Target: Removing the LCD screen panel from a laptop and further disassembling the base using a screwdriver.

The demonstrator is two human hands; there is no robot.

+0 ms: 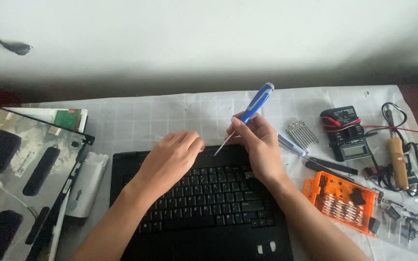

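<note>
A white gridded cloth (136, 116) covers the table, and on it, at the middle, sits a black laptop base (199, 208) with its keyboard facing up. To the left lies a detached screen panel (20, 179), back side up, with a white battery-like block (89, 181) just beside it. Both forearms come in from the bottom edge and cross over the keyboard. The left hand (170, 159) lies palm down on the upper keys, its fingers curled together and their tips pressed at the strip above the keyboard. The right hand (257, 142) is raised at the wrist, and its thumb and fingers pinch the lower grip of a blue-handled screwdriver (252, 112); the handle slants up to the right, above the knuckles, while the thin shaft runs down to the left, its tip on the laptop's top edge, just beside the left fingertips. To the right rest an orange bit case (339, 195), a black multimeter (347, 133), a soldering iron (398, 162) and a small metal bit block (302, 133)
</note>
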